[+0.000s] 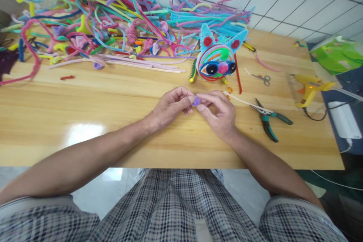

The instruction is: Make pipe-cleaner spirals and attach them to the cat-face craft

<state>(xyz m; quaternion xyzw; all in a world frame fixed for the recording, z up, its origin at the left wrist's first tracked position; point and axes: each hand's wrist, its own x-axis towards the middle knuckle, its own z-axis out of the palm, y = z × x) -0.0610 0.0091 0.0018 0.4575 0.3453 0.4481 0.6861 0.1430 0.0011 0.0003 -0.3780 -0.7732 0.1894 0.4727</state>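
Between my two hands, over the middle of the wooden table (pixel 113 102), is a small purple coil (pixel 196 101). My left hand (pixel 177 104) pinches its left side between thumb and fingers. The thumb and fingertips of my right hand (pixel 218 111) touch the coil's right side. Just beyond them stands a colourful pipe-cleaner animal head (pixel 217 58) with blue ears, black eyes and a pink nose. A pale strip (pixel 239 99) extends from beside my right hand to the pliers (pixel 266 119).
Many loose pipe cleaners (pixel 113 26) cover the back left, with a blue bundle (pixel 210 19) by the tiled wall. Small scissors (pixel 262 78), a yellow glue gun (pixel 310 87) and a green package (pixel 336 55) are at the right. A red piece (pixel 67 78) lies left.
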